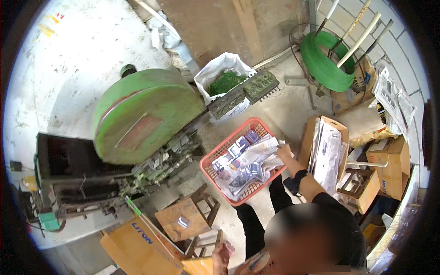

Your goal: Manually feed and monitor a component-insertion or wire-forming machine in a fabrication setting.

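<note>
1 large green machine (149, 110) stands at left. 1 red basket (262, 189) sits before the person's dark-clad legs (250, 227), presumably to keep its contents within reach. 1 carton (308, 143) of newspapers (327, 146) stands to the right, apparently for easy access. 1 wooden stool (197, 215) stands at lower left. 1 newspaper sheet (266, 150) lies in the basket beside blue-and-white pieces (252, 136), exact kind unclear; 1 similar piece (183, 222) rests on the stool. Right hand (285, 152): arm extended, fingers apparently pinching the sheet's edge, likely to control it. Left hand (222, 256): raised near the stool, fingers loosely curled, apparently holding nothing.
</note>
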A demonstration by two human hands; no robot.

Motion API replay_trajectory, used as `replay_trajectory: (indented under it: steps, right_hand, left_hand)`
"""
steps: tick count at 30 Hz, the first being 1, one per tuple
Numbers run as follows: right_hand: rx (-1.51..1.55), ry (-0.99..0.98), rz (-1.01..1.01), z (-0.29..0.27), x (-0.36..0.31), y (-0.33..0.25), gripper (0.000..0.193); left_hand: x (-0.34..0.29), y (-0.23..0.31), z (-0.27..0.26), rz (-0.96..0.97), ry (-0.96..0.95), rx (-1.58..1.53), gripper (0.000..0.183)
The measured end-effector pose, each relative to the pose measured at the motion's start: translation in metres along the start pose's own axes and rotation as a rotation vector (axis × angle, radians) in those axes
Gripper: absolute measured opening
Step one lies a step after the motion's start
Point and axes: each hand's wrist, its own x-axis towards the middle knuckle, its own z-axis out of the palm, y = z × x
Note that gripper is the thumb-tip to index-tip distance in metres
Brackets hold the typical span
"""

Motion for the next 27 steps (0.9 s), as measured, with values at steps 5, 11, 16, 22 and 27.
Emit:
replay_trajectory:
  steps: [5,11,16,22,27]
  right_hand:
    - [0.284,-0.017,0.186,0.082,0.044,0.046,0.011]
    - [0.526,-0.418,0.199,0.035,-0.007,0.035,0.014]
    - [0.574,-0.382,0.417,-0.014,-0.020,0.039,0.015]
    - [1.071,-0.232,0.537,0.065,0.028,0.032,0.017]
    - [0.446,-0.340,-0.068,0.039,0.001,-0.051,0.011]
  left_hand:
    - [0.032,-0.021,-0.075,-0.138,-0.174,0.097,0.023]
    - [0.053,-0.043,-0.071,-0.253,0.039,-0.179,0.054]
    - [0.065,-0.021,0.082,0.045,0.250,0.336,0.032]
    - [0.074,-0.050,0.077,0.014,0.268,0.084,0.028]
    - [0.061,-0.097,0.024,-0.106,0.379,-0.074,0.033]
